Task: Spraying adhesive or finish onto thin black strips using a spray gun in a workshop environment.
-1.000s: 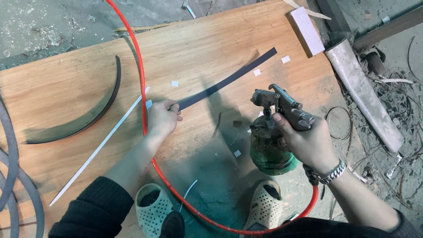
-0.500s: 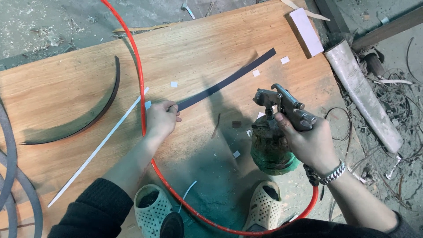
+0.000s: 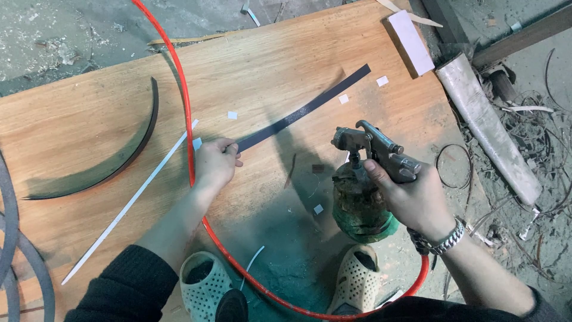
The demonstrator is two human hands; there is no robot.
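Note:
My left hand [image 3: 215, 163] pinches the near end of a long dark flat strip [image 3: 304, 109] that lies diagonally on a wooden board [image 3: 268, 53]. My right hand [image 3: 411, 197] grips a metal spray gun [image 3: 372, 148] with a grimy green cup [image 3: 359, 206] hanging under it, held above the board to the right of the strip, its nozzle facing left. A red hose [image 3: 189, 137] loops past my left wrist and around my feet to the gun.
A curved dark strip [image 3: 113, 164] and a thin white strip [image 3: 134, 200] lie on the board's left. A white block [image 3: 412, 42] sits at the far right corner. Small white scraps dot the board. Debris and wire [image 3: 524, 173] cover the floor at right. My sandals [image 3: 205, 286] stand on the board's near edge.
The spray gun in my right hand has shifted slightly to the right and down. My left hand stays on the strip's end.

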